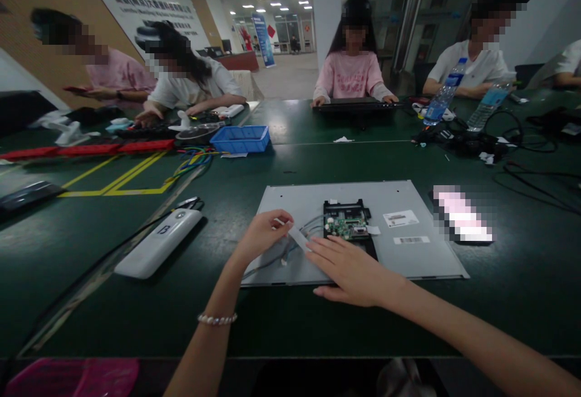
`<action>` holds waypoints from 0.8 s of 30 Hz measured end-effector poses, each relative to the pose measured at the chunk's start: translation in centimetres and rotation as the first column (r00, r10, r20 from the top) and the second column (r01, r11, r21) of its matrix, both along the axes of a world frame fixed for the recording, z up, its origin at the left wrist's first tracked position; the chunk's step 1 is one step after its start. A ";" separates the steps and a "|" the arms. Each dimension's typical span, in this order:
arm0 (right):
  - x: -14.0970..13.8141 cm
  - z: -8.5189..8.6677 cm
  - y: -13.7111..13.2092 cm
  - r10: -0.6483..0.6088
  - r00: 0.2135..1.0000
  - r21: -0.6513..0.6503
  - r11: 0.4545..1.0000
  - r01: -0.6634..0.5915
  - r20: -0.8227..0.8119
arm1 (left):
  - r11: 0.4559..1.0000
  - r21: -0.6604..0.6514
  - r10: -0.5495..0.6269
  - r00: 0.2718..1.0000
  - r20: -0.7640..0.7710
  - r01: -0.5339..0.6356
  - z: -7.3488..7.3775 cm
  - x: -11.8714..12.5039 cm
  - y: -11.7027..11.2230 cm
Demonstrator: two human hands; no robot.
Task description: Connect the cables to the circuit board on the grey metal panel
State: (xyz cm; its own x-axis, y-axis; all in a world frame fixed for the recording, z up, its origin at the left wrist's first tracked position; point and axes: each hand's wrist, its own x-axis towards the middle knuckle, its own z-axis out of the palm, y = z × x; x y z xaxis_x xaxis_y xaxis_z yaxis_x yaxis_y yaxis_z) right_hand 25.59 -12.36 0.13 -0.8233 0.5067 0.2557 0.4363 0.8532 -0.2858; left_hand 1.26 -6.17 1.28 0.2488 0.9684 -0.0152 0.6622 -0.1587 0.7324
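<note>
At the centre of the frame, we pinch a pale strip [298, 238] between the clamped thumb and fingers of our left hand [267, 235]. Our right hand [356, 271] is stretched out, its thumb apart from the other fingers, the fingertips at the strip's lower end. Below both lies a grey panel [397, 261] on the green tabletop [281, 330], with a circuit board [347, 227] near its middle and thin cables [272, 259] running left. We see a white device [158, 246] at centre left and a phone [463, 215] at centre right.
</note>
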 end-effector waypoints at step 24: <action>-1.9 0.2 0.5 0.028 1.000 0.002 1.000 -0.028 -0.007 | 0.938 0.159 -0.242 0.911 -0.335 0.308 -0.3 0.6 -0.7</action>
